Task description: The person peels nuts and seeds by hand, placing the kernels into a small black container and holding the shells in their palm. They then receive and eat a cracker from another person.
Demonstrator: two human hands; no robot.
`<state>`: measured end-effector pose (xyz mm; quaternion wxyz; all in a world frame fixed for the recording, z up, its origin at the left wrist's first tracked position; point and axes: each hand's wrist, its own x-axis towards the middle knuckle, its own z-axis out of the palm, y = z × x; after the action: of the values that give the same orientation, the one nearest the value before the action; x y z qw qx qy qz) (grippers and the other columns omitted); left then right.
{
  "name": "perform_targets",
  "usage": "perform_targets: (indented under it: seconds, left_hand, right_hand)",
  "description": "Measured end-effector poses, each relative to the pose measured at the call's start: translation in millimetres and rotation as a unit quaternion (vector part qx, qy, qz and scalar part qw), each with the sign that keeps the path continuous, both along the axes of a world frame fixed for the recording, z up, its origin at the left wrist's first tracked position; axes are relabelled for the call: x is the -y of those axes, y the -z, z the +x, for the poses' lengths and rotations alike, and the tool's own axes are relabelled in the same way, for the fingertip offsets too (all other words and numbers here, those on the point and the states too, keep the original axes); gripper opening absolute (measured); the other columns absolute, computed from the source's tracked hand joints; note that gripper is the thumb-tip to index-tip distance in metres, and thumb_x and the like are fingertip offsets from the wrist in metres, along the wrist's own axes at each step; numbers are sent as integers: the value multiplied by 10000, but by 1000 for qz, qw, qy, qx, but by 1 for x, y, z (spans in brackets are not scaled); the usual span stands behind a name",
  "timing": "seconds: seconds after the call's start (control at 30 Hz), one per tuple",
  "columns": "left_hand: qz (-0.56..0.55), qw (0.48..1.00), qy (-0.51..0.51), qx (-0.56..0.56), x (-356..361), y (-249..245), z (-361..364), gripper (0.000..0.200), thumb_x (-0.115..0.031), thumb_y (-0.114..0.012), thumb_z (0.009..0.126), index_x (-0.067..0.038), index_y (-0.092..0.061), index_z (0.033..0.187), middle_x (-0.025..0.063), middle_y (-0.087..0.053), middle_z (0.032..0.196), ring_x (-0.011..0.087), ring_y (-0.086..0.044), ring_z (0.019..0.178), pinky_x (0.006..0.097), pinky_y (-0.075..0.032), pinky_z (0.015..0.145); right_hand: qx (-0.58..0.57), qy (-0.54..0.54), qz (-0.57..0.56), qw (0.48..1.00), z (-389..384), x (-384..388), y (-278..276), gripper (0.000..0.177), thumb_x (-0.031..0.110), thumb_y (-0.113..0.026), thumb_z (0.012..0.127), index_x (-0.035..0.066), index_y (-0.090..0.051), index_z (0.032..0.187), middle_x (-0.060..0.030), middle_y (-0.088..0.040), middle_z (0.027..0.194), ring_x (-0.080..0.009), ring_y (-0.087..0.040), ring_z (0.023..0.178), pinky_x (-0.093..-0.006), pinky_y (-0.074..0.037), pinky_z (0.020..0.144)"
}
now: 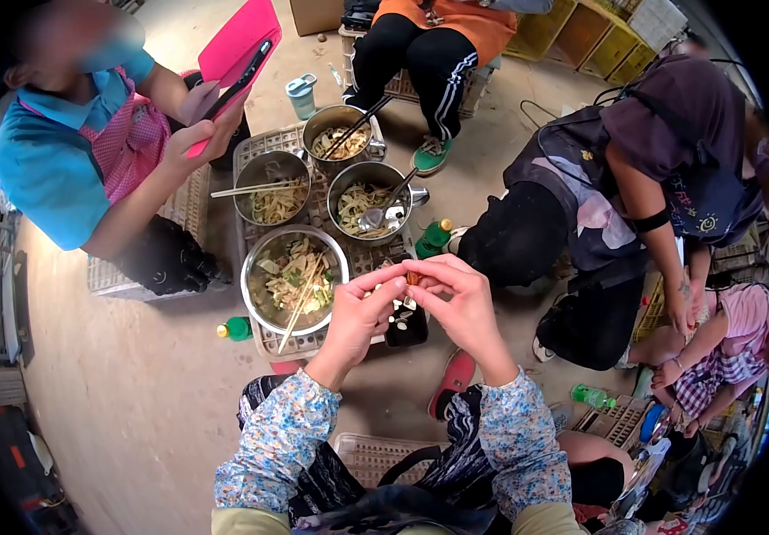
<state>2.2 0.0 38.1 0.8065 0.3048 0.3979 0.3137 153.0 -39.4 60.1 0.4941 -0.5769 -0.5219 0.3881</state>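
Observation:
Between the fingertips of both hands is a small reddish-brown piece [413, 278], too small for me to tell its kind. My left hand [365, 310] pinches it from one side, and my right hand [458, 301] from the other. Just below and behind my fingers lies a dark tray [407, 332] with small pale pieces on it, partly hidden by my hands. Left of my left hand stands a wide metal bowl [342, 254] of noodles with chopsticks [302, 303] in it. Patterned sleeves cover both my forearms.
Upturned crates [268, 343] carry the bowl, two pots [329, 209] and a further pot [311, 134] of food. Green bottles [434, 239] stand beside them. One person holds a pink-cased tablet [240, 58]; others sit around. A green bottle [593, 396] lies on the floor.

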Motion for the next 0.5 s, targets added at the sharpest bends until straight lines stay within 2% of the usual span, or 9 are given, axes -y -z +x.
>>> perform_targets:
  seconds: [0.07, 0.13, 0.23, 0.37, 0.43, 0.47, 0.5]
  left_hand:
    - [9, 1000, -4, -7, 1, 4, 0, 283, -141, -639, 852, -37, -631, 1115, -38, -579, 687, -20, -324, 455, 161, -212, 374]
    - [31, 998, 12, -44, 2, 2, 0, 293, -161, -637, 858, -31, -629, 1121, -19, -619, 746, -18, -377, 489, 153, -252, 396]
    - [58, 996, 13, -71, 2, 0, 2, 271, -137, -619, 869, -14, -627, 1110, -38, -558, 672, -9, -331, 445, 159, -226, 387]
    - [131, 986, 35, -99, 0, 8, -4, 240, -139, -614, 869, -25, -653, 1077, -26, -582, 678, -16, -334, 449, 159, -218, 386]
    - [157, 974, 71, -144, -2, 3, -7, 217, -126, -603, 863, -17, -673, 1037, -3, -622, 721, -3, -421, 508, 160, -315, 436]
    - [157, 974, 70, -144, -2, 5, -7, 217, -126, -603, 863, -17, -673, 1037, -3, -622, 721, -3, -421, 508, 160, -315, 436]
    - [192, 969, 66, -141, -2, 9, -7, 216, -111, -597, 852, -9, -677, 1025, 1, -633, 740, 10, -463, 561, 170, -363, 492]
  right_hand:
    - [1, 1, 1, 1000, 1, 0, 2, 283, -25, -658, 761, 18, -653, 1041, -73, -617, 883, -114, -626, 758, -220, -526, 672]
    - [15, -12, -10, 1000, 2, 1, 2, 291, -28, -661, 754, 12, -648, 1042, -73, -616, 867, -113, -631, 744, -224, -526, 665]
    - [3, -26, -39, 999, 4, 2, 1, 294, -46, -661, 743, 6, -657, 1032, -50, -620, 869, -87, -610, 742, -198, -497, 669]
    - [8, -37, -45, 998, 4, 2, 0, 259, -24, -673, 743, 9, -666, 999, -79, -647, 854, -118, -643, 717, -220, -519, 645]
    - [-14, -37, -70, 997, 3, 3, 3, 247, -25, -679, 737, 13, -681, 981, -80, -661, 857, -105, -640, 719, -218, -518, 645]
    - [-13, -37, -70, 997, 3, 3, 4, 247, -25, -679, 737, 13, -681, 981, -80, -661, 857, -105, -640, 719, -218, -518, 645]
    - [-17, -41, -79, 996, 2, 4, 6, 254, -35, -678, 736, 7, -681, 986, -66, -663, 854, -88, -629, 731, -203, -512, 656]
